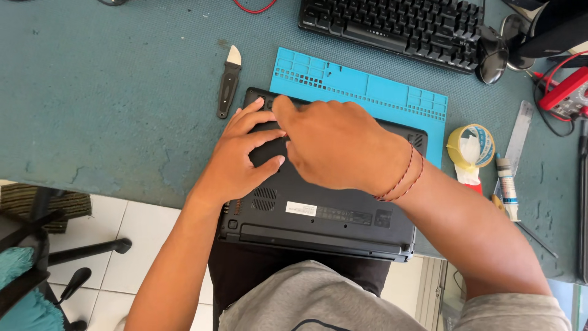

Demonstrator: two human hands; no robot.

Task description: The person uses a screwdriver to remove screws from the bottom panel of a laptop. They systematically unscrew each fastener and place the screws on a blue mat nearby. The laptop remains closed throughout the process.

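Note:
A black laptop [331, 224] lies upside down on a blue work mat [367, 89], its near edge hanging over the desk edge toward my lap. My left hand [242, 156] rests flat on the left part of the laptop's underside, fingers spread. My right hand [334, 144] reaches across the far left corner of the base, fingers curled and pressed against the case next to the left fingers. A red thread bracelet circles the right wrist. Whether the right fingers pinch anything is hidden.
A black-handled pry tool [228, 83] lies left of the mat. A black keyboard [392, 27] sits at the back. At the right are a tape roll [471, 146], a small tube [507, 187], a metal ruler [517, 132] and a red meter [566, 92]. Chair base at the lower left.

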